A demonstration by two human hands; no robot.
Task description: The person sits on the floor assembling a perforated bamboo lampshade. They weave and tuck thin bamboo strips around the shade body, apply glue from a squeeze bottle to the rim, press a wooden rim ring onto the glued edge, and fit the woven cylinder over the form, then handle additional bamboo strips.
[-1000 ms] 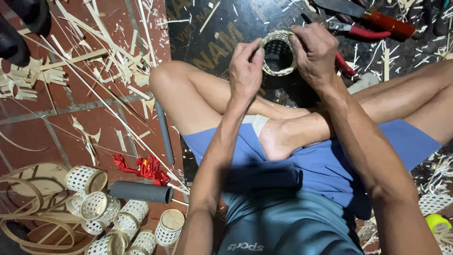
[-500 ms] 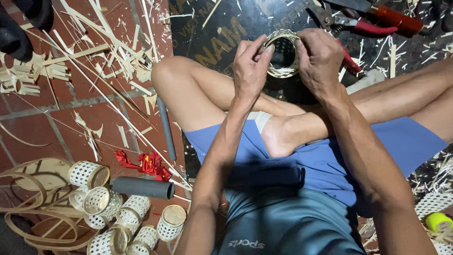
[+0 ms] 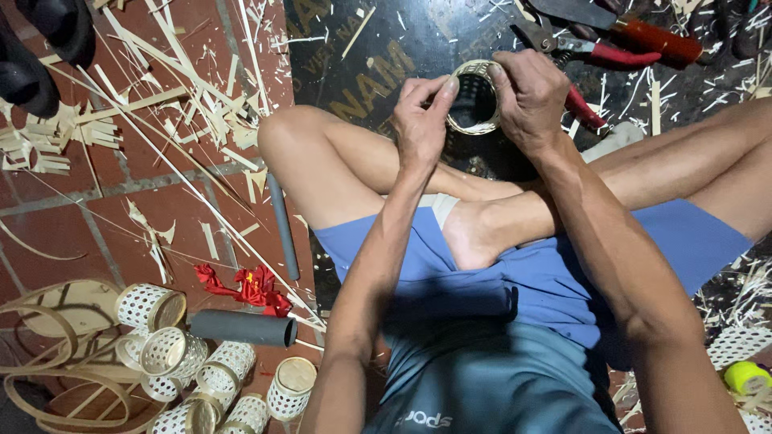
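A small woven bamboo ring basket is held up in front of me over my crossed legs. My right hand grips its right rim, with the thumb hooked over the top edge. At its left rim my left hand pinches the weave with curled fingers. The basket's open mouth faces me and its inside looks dark.
Several finished woven baskets lie at the lower left beside a grey tube, bamboo hoops and red scraps. Red-handled pliers and a knife lie on the dark board ahead. Bamboo slivers litter the brick floor.
The view has shifted slightly. Both hands keep hold of the basket and have turned it a little, the left fingers shifting along its rim.
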